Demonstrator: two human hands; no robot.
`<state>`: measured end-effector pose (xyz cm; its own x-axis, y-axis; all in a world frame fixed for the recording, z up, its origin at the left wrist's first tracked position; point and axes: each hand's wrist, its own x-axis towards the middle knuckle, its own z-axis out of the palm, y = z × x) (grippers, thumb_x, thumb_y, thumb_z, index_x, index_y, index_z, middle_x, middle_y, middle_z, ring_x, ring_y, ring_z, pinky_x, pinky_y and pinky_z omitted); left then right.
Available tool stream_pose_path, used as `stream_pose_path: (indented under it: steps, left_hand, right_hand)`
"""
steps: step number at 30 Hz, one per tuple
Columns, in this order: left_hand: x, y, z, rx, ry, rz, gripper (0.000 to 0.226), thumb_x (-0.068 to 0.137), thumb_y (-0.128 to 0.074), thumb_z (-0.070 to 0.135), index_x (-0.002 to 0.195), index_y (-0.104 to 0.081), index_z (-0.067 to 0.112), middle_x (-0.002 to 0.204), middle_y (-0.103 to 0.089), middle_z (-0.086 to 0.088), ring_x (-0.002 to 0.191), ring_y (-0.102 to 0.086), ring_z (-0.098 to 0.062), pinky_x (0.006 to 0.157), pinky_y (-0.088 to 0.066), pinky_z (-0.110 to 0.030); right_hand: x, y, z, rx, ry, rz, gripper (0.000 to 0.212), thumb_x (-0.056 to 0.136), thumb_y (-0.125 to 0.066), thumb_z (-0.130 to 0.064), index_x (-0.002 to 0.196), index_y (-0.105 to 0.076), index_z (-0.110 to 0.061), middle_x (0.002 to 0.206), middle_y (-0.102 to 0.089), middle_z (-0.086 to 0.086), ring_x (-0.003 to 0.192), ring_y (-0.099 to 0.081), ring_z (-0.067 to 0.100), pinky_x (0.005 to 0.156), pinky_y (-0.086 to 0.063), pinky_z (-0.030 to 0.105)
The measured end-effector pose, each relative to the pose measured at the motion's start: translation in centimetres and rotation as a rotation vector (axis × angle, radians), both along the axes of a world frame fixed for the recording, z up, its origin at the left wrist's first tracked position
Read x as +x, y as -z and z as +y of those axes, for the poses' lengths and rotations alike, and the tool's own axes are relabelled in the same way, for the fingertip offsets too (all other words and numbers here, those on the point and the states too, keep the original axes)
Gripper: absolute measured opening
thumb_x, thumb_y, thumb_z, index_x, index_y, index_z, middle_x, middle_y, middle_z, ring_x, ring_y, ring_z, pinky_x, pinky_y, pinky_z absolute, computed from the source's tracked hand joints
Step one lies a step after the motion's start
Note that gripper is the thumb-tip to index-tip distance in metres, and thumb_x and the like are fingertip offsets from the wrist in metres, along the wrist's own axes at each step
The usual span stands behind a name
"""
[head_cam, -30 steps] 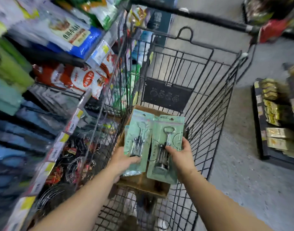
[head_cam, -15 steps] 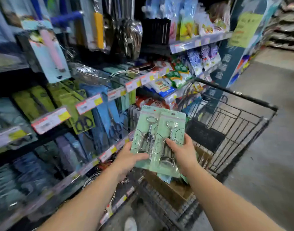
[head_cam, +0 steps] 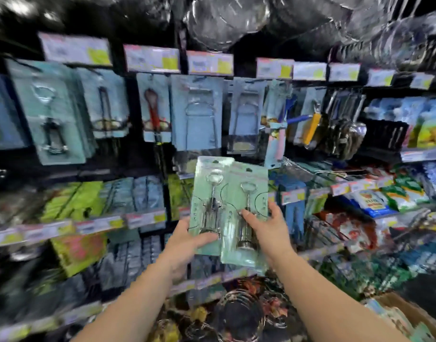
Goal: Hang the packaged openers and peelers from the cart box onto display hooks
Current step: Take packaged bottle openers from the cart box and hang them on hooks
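I hold two packaged corkscrew openers on mint-green cards upright in front of the display wall. My left hand (head_cam: 184,239) grips the bottom of the left opener pack (head_cam: 209,188), thumb across its front. My right hand (head_cam: 266,224) grips the right opener pack (head_cam: 246,193), which overlaps the left one slightly. Above them hang similar opener packs (head_cam: 49,112) on display hooks, with price tags (head_cam: 209,62) along the rail. The cart box (head_cam: 409,314) shows at the bottom right corner. The picture is blurred.
Rows of hanging kitchen tools (head_cam: 340,124) fill the wall to the right. Green and blue packs (head_cam: 88,198) hang on the lower row. Snack bags (head_cam: 370,201) lie on shelves at right. Wire trivets (head_cam: 239,314) sit low in front of me.
Both hands lifted the two opener packs out of the cart box and carried them up and left. My view swung from the cart to face the hook wall.
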<state>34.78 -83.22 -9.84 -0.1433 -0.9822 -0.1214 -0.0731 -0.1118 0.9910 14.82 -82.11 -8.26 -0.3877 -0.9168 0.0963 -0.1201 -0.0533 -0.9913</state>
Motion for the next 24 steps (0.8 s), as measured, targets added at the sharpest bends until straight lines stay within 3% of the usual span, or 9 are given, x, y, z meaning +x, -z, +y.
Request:
stream_pose_path:
  steps: [5,7,10,12,13,15,17,19,24]
  left_hand:
    - [14.2,-2.6,-0.7,-0.115,-0.137,0.054,0.113,0.038,-0.09,0.05,0.137,-0.046,0.018,0.134,-0.062,-0.009,0.121,-0.06,-0.031,0.103,-0.047,-0.052]
    - [19.5,-3.5,-0.8,-0.159,-0.193,0.072,0.113,0.038,-0.091,0.046,0.137,-0.046,0.014,0.129,-0.064,-0.013,0.118,-0.061,-0.036,0.103,-0.047,-0.057]
    - [26.1,-5.0,-0.7,-0.214,-0.229,0.082,0.089,0.045,-0.091,0.035,0.124,-0.055,0.014,0.104,-0.076,-0.005,0.094,-0.074,-0.024,0.074,-0.06,-0.039]
    - [29.5,-5.8,-0.8,-0.244,-0.23,0.099,0.061,0.06,-0.088,0.019,0.112,-0.055,0.016,0.084,-0.078,0.003,0.072,-0.075,-0.013,0.051,-0.055,-0.025]
    - [30.8,-6.3,-0.8,-0.253,-0.233,0.111,0.056,0.064,-0.086,0.013,0.11,-0.055,0.016,0.081,-0.078,0.005,0.071,-0.075,-0.012,0.051,-0.054,-0.025]
    - [33.0,-7.0,-0.8,-0.275,-0.239,0.107,0.059,0.065,-0.087,0.015,0.114,-0.054,0.02,0.091,-0.078,0.005,0.081,-0.076,-0.016,0.066,-0.057,-0.032]
    - [34.6,-7.3,-0.8,-0.303,-0.251,0.12,0.068,0.061,-0.089,0.023,0.119,-0.054,0.023,0.102,-0.077,0.005,0.092,-0.074,-0.017,0.081,-0.056,-0.037]
    - [35.8,-7.2,-1.0,-0.313,-0.263,0.172,0.083,0.049,-0.091,0.033,0.123,-0.054,0.023,0.11,-0.075,0.001,0.101,-0.072,-0.022,0.095,-0.052,-0.048]
    - [38.3,-5.8,-1.1,-0.297,-0.338,0.289,0.114,0.034,-0.094,0.049,0.134,-0.047,0.024,0.131,-0.065,-0.006,0.119,-0.062,-0.03,0.107,-0.041,-0.059]
  right_hand:
    - [13.9,-3.4,-2.6,-0.111,-0.139,0.037,0.085,0.078,-0.079,-0.039,0.148,-0.032,-0.027,0.146,-0.047,-0.005,0.132,-0.046,0.017,0.109,-0.039,0.04]
    - [19.3,-4.4,-3.3,-0.14,-0.18,0.008,0.086,0.077,-0.08,-0.039,0.148,-0.032,-0.028,0.145,-0.047,-0.007,0.131,-0.046,0.018,0.109,-0.039,0.039]
    - [26.3,-5.7,-4.1,-0.187,-0.214,0.003,0.086,0.077,-0.08,-0.039,0.148,-0.032,-0.029,0.133,-0.05,-0.012,0.12,-0.049,0.011,0.096,-0.039,0.027]
    - [29.9,-6.5,-4.5,-0.208,-0.241,-0.039,0.085,0.078,-0.081,-0.035,0.148,-0.032,-0.031,0.117,-0.053,-0.021,0.098,-0.053,0.0,0.083,-0.039,0.016]
    - [31.3,-6.8,-4.6,-0.217,-0.253,-0.054,0.084,0.078,-0.081,-0.033,0.147,-0.033,-0.032,0.11,-0.053,-0.026,0.089,-0.051,-0.009,0.076,-0.038,0.011]
    - [33.5,-7.5,-4.8,-0.241,-0.278,-0.055,0.082,0.078,-0.08,-0.03,0.146,-0.034,-0.032,0.112,-0.055,-0.026,0.09,-0.05,-0.013,0.075,-0.039,0.011]
    - [35.0,-8.2,-4.8,-0.255,-0.294,-0.043,0.083,0.078,-0.08,-0.03,0.146,-0.033,-0.032,0.129,-0.057,-0.016,0.111,-0.056,0.003,0.095,-0.046,0.027]
    - [36.1,-8.7,-4.8,-0.267,-0.297,-0.01,0.087,0.077,-0.08,-0.032,0.148,-0.029,-0.034,0.143,-0.05,-0.007,0.13,-0.048,0.017,0.109,-0.041,0.043]
    - [37.8,-10.4,-5.4,-0.377,-0.304,0.108,0.088,0.077,-0.08,-0.038,0.147,-0.027,-0.041,0.147,-0.038,-0.018,0.137,-0.034,0.01,0.101,-0.033,0.027]
